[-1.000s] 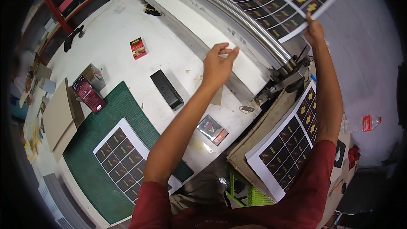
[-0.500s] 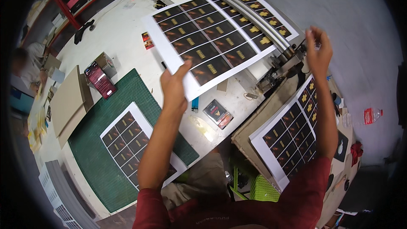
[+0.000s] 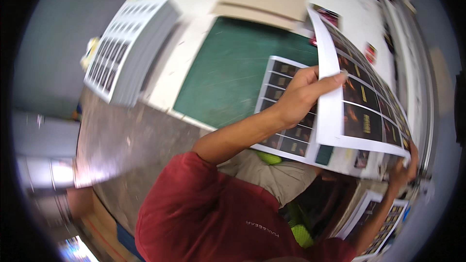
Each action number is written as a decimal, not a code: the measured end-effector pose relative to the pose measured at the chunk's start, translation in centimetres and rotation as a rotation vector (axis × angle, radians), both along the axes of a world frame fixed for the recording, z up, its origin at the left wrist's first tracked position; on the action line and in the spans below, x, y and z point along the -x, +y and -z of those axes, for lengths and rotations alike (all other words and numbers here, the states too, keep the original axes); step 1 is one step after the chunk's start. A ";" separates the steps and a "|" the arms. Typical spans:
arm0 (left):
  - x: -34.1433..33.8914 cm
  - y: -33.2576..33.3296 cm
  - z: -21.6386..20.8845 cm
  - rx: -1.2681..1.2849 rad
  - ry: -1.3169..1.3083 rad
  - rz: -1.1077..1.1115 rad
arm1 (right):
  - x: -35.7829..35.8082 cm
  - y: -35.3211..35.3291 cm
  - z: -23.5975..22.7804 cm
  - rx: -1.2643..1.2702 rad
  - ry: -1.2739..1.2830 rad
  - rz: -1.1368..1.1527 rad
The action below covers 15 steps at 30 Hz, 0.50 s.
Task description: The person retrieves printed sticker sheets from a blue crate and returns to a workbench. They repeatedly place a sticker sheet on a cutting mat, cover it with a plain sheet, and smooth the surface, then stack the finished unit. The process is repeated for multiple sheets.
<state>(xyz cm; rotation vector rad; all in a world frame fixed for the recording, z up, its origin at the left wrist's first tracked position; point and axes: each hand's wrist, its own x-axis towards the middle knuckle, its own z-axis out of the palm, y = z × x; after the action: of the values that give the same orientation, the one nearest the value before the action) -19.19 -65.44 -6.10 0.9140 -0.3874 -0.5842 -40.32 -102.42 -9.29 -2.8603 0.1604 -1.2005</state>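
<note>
A large white sheet printed with rows of dark cards [image 3: 363,119] hangs bowed in the air at the right. My left hand [image 3: 302,98] is closed on its near left margin, thumb on top. At the lower right corner of the sheet is my right hand [image 3: 404,167], fingers closed around that corner and slightly blurred. Below my left hand, another printed sheet [image 3: 277,94] lies on the green cutting mat [image 3: 218,77], partly hidden by my forearm and the raised sheet. More printed sheets [image 3: 371,213] rest at the lower right beside my right forearm.
A tall stack of printed sheets [image 3: 114,51] stands on the white table's left side. Flat brown cardboard [image 3: 262,0] lies behind the mat. A dark red phone [image 3: 327,15] is partly covered by the raised sheet. Long metal bars [image 3: 420,75] run along the right.
The view has swung toward the left of the table. The held sheet has come away from the metal bars, and my right hand, free before, now grips its corner.
</note>
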 end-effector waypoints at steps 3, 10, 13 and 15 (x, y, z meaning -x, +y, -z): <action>0.3 8.9 3.5 0.198 -0.136 -0.455 | 0.2 3.7 -6.0 -0.049 0.077 -0.061; 1.7 18.4 4.4 -0.351 -0.657 -0.567 | -7.7 3.6 -17.1 -0.035 0.382 -0.107; 2.0 20.3 4.8 -0.385 -0.486 -0.598 | -19.0 5.9 -13.7 -0.072 0.541 -0.335; 1.3 22.5 6.6 -0.539 -0.324 -0.640 | -25.3 14.2 -11.8 -0.179 0.776 -0.531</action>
<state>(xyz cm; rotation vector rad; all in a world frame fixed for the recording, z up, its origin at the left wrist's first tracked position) -20.54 -42.90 -12.67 1.5769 -0.2020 0.0676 -15.02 -88.26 2.47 -2.7585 -0.4239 0.0282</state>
